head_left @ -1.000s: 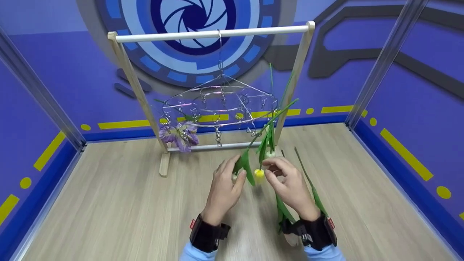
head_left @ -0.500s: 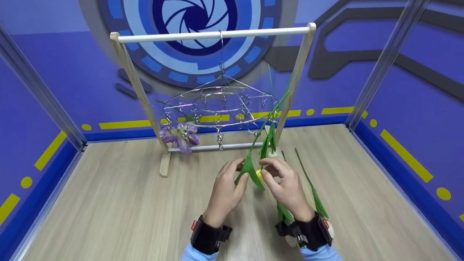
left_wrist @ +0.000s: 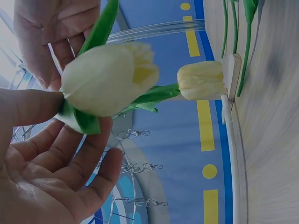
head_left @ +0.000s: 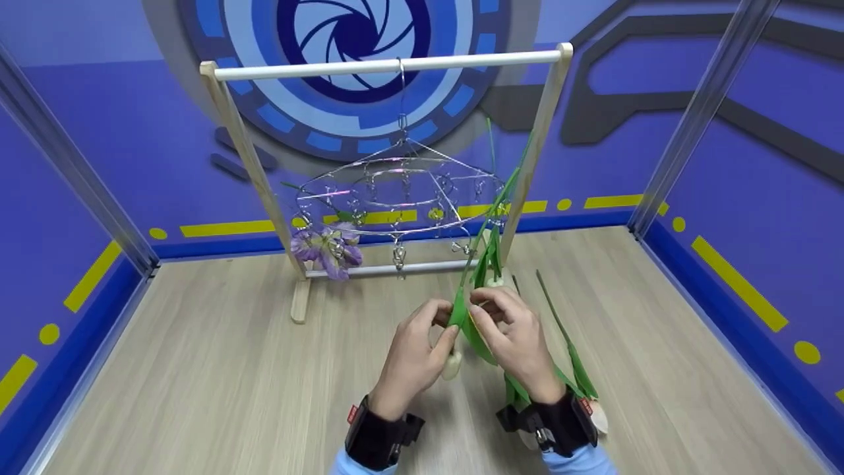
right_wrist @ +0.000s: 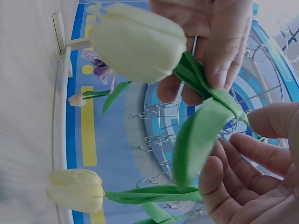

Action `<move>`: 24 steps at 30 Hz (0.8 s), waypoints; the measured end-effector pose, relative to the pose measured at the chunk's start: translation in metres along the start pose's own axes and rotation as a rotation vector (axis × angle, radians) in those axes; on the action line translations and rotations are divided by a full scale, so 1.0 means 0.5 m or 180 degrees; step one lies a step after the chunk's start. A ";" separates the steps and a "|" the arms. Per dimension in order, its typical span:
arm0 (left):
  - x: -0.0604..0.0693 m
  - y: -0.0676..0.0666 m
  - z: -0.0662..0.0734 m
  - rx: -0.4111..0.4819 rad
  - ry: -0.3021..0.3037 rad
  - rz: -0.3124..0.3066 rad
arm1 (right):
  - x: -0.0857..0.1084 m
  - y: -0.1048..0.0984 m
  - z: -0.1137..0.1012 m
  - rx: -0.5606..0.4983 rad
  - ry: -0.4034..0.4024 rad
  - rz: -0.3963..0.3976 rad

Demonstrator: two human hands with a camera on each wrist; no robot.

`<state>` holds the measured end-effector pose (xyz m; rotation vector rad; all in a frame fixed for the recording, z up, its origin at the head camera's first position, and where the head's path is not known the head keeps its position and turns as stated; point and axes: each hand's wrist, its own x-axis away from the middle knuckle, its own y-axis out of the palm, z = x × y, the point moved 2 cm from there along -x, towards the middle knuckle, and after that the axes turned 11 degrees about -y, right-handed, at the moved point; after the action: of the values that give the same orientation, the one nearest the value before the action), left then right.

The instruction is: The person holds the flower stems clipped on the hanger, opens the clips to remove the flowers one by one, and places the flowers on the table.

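My left hand [head_left: 415, 349] pinches a cream tulip [head_left: 452, 365] between thumb and fingers, just behind its bloom, where the green leaves [head_left: 459, 307] start. The bloom hangs downward, and its stem slants up to the right, in front of the round metal clip hanger [head_left: 395, 231]. Close by on the right, my right hand [head_left: 517, 340] has thumb and index finger parted beside the stem; in the right wrist view the stem [right_wrist: 244, 117] passes near the thumb tip. Another cream tulip [right_wrist: 74, 190] hangs head down at the hanger's right side. A purple flower [head_left: 328, 249] hangs at its left.
A wooden stand [head_left: 389, 67] carries the hanger, whose clips dangle all round. More tulips lie on the table [head_left: 217, 369] at the right, one with a pale bloom [head_left: 599, 419] beside my right wrist. Blue printed walls [head_left: 765, 218] enclose the table.
My left hand has moved right and slightly down with the tulip, bringing its stem closer to my right hand. The cream bloom now shows below the left thumb. My right hand has shifted slightly left.
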<state>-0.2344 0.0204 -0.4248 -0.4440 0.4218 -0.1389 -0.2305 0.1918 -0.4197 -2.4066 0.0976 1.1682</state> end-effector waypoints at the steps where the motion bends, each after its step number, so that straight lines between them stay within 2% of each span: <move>1: 0.000 0.000 0.000 0.0012 -0.0021 -0.0039 | 0.001 0.001 0.000 -0.0007 -0.0007 0.0004; 11: 0.005 -0.004 0.003 0.0136 -0.0226 -0.0410 | 0.002 0.010 -0.005 -0.0047 -0.0040 0.0035; 17: 0.005 -0.005 0.004 0.0089 -0.0224 -0.0464 | 0.003 0.015 -0.013 -0.0008 -0.0193 0.0077; 24: 0.008 -0.007 0.005 -0.0201 -0.0225 -0.0412 | 0.005 0.023 -0.011 0.0045 -0.0222 0.0043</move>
<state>-0.2300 0.0173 -0.4227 -0.5371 0.3286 -0.2350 -0.2280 0.1794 -0.4228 -2.3537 0.0999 1.2519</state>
